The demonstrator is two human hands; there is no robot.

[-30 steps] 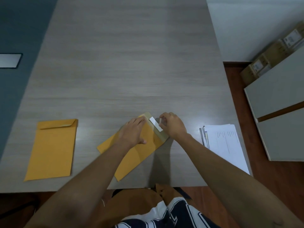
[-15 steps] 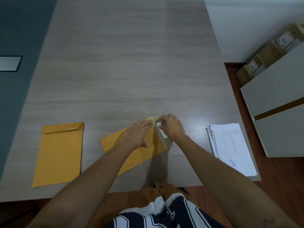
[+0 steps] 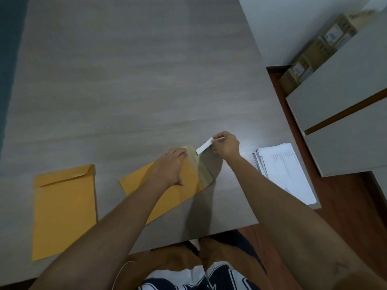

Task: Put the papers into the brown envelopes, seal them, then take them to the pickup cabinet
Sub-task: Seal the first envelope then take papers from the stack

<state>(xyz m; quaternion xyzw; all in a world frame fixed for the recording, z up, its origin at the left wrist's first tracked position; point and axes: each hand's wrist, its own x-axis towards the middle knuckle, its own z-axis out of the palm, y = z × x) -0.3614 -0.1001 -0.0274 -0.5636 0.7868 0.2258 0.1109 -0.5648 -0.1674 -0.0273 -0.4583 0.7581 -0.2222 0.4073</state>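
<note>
A brown envelope (image 3: pixel 189 181) lies slanted on the grey table (image 3: pixel 129 84), its flap open toward the right. My left hand (image 3: pixel 170 168) presses flat on the envelope near the flap. My right hand (image 3: pixel 226 144) pinches a white peel-off strip (image 3: pixel 204 145), lifted up and away from the flap's adhesive band. A second brown envelope (image 3: pixel 63 208) lies flat to the left with its flap folded down. A stack of white papers (image 3: pixel 287 170) rests at the table's right edge.
Grey cabinet units (image 3: pixel 343 114) stand to the right of the table. Cardboard boxes (image 3: pixel 318 51) line the wall behind them. The table's near edge runs just in front of my lap.
My right hand has pulled the white strip off the flap and raised it up to the right. My left hand stays pressed on the envelope. The view has tilted.
</note>
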